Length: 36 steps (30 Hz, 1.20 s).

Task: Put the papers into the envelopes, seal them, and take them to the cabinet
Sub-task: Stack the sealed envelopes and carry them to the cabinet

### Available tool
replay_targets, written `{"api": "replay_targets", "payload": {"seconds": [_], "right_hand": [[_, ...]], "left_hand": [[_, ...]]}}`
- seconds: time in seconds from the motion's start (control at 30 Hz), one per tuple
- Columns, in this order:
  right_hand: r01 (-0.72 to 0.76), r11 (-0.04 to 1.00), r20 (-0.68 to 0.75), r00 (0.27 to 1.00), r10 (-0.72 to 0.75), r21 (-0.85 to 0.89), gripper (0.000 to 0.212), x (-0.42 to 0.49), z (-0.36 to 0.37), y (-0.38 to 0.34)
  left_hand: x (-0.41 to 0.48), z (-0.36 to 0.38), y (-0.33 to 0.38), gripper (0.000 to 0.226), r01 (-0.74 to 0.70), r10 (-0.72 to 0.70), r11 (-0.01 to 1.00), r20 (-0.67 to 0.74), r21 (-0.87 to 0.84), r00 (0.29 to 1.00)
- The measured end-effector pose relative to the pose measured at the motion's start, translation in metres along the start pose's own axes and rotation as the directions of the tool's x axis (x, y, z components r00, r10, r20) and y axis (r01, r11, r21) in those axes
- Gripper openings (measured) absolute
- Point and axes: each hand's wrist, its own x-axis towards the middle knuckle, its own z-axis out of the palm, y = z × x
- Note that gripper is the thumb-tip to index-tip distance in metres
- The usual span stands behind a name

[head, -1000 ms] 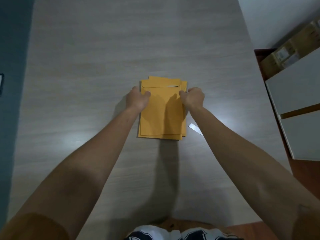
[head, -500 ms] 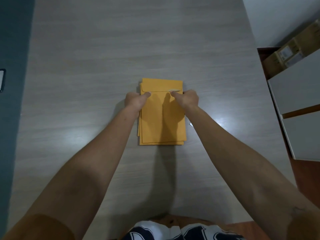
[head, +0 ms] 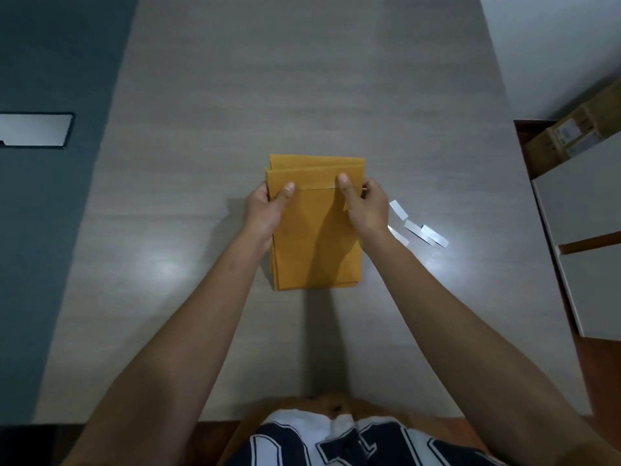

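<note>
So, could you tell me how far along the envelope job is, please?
Apparently done: white peeled strips lie beside the envelope stack. In hand: left hand and right hand grip the top brown paper envelope, thumbs on its flap. Left: delivery; everything lies on the grey table.

Open tabletop [head: 302, 79] lies beyond and left of the envelopes [head: 316, 237]; white strips [head: 435, 236] litter the right

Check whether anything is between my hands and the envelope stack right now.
Nothing visible is. The left hand and right hand each hold the stack of envelopes at its side edges, thumbs on the top flap. The white strips lie on the table to the right, apart from the stack.
</note>
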Motion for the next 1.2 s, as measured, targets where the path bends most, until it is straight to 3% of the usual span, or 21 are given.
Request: {"api": "replay_targets", "payload": {"seconds": [0.17, 0.33, 0.5, 0.77, 0.87, 1.03, 1.2], "right_hand": [[0.216, 0.974, -0.003, 0.976, -0.216, 0.069, 0.036, -0.038, -0.012, -0.011], [0.367, 0.927, 0.052, 0.927, -0.371, 0.079, 0.016, -0.073, -0.026, -0.010], [0.342, 0.938, 0.101, 0.933, -0.346, 0.056, 0.025, -0.093, -0.029, 0.019], [0.406, 0.912, 0.030, 0.912, -0.408, 0.060, 0.021, -0.104, -0.033, 0.016], [0.414, 0.910, 0.071, 0.907, -0.415, 0.032, 0.010, -0.107, -0.035, 0.027], [0.386, 0.922, 0.098, 0.917, -0.386, 0.019, 0.016, -0.113, -0.035, 0.035], [0.388, 0.922, 0.081, 0.918, -0.388, 0.018, 0.016, -0.111, -0.035, 0.029]], "left_hand": [[-0.040, -0.008, 0.017, 0.021, -0.157, 0.158, 0.985, 0.009, -0.069, 0.987], [-0.072, -0.018, 0.016, 0.020, -0.231, 0.235, 0.970, 0.043, -0.081, 0.971], [-0.090, -0.023, -0.004, 0.036, -0.161, 0.173, 0.981, 0.119, -0.110, 0.978], [-0.092, -0.021, 0.001, 0.034, -0.182, 0.199, 0.975, 0.131, -0.129, 0.971], [-0.095, -0.022, -0.009, 0.048, -0.159, 0.167, 0.985, 0.133, -0.071, 0.977], [-0.098, -0.020, -0.020, 0.064, -0.120, 0.116, 0.992, 0.107, 0.030, 0.987], [-0.093, -0.018, -0.015, 0.056, -0.108, 0.103, 0.993, 0.084, 0.057, 0.991]]}}
